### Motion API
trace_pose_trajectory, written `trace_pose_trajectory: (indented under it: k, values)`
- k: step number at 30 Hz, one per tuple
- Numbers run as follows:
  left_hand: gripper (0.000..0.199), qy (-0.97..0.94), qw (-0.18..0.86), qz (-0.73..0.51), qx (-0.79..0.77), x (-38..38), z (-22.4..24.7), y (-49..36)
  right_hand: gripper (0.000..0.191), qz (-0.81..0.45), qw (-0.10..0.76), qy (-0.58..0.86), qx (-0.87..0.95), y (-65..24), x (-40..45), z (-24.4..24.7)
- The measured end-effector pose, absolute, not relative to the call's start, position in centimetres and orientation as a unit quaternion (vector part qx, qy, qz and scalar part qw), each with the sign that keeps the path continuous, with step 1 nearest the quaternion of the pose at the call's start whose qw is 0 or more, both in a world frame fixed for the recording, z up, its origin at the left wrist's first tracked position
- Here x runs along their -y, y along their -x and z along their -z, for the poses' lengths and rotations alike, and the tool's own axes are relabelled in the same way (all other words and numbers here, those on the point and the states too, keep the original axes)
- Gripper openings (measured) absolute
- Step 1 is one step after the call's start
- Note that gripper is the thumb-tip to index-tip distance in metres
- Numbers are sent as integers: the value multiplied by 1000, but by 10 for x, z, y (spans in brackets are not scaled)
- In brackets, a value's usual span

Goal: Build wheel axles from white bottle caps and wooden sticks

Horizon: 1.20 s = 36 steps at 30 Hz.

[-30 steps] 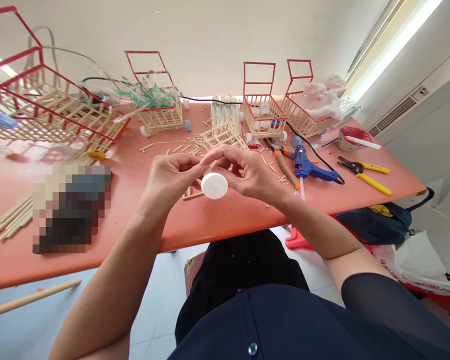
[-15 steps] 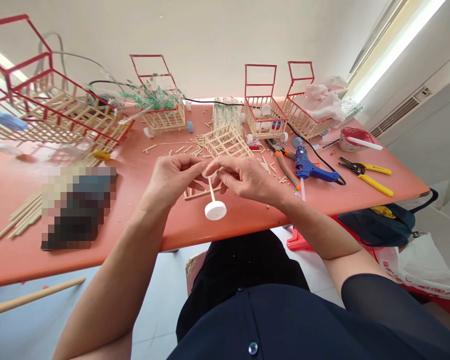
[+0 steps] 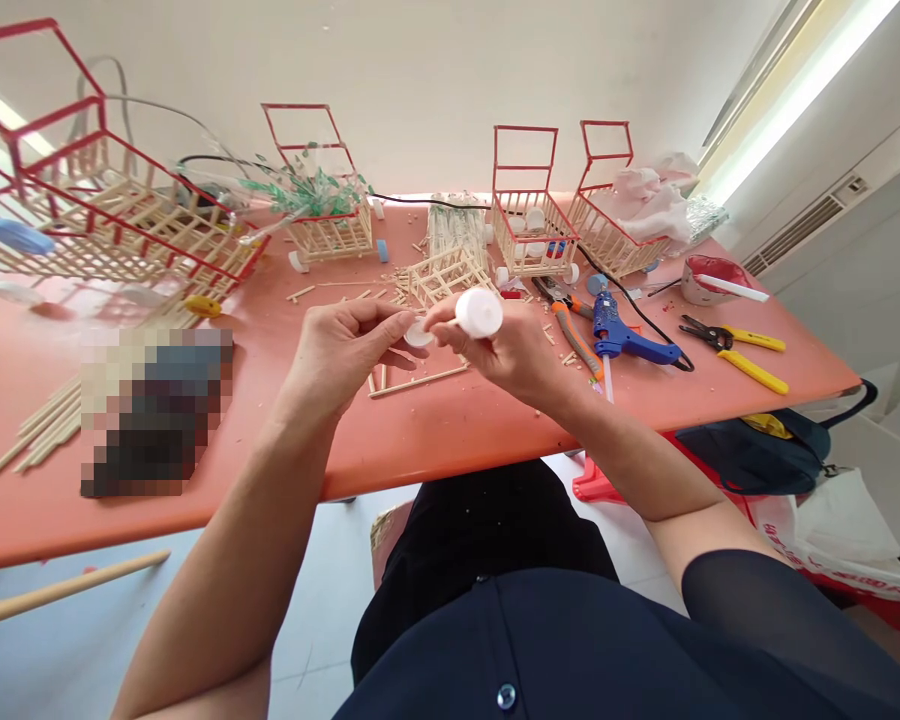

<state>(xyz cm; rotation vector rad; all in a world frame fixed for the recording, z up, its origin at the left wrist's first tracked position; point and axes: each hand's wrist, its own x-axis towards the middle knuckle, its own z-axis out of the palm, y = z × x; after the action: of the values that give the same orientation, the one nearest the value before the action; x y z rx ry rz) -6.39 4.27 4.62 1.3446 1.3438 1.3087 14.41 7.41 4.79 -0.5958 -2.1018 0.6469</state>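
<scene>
- Since the earlier frame, the white disc on its stick has swung up from hanging below the hands to sit above the right hand (image 3: pixel 514 355), which pinches this wheel (image 3: pixel 478 312).
- Left hand (image 3: pixel 341 350) pinches a second white disc (image 3: pixel 418 335) at the stick's other end, as if steadying it.
- Both hover over the bench (image 3: pixel 435 440), near loose sticks (image 3: pixel 418 381) and a blue glue gun (image 3: pixel 624 338).

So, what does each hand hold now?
Left hand: pinching a small round white plastic cap.
Right hand: holding a larger round white plastic cap.
</scene>
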Motion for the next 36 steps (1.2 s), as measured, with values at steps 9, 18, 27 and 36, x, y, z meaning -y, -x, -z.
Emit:
trace_pose_trajectory:
  k: [9, 18, 27, 36]
  values:
    - [58, -605, 426, -438, -511, -39, -51, 64, 55, -228, 430, 290, 824, -146, -73, -55]
    - [41, -602, 414, -444, -519, -38, -50, 58, 60, -219, 421, 286, 833, -145, -75, -54]
    - [35, -598, 398, -450, -531, -36, -51, 54, 60, -170, 389, 281, 861, -145, -77, -48]
    - [31, -618, 381, -431, -535, -36, -48, 56, 55, -149, 339, 266, 890, -146, -77, -51]
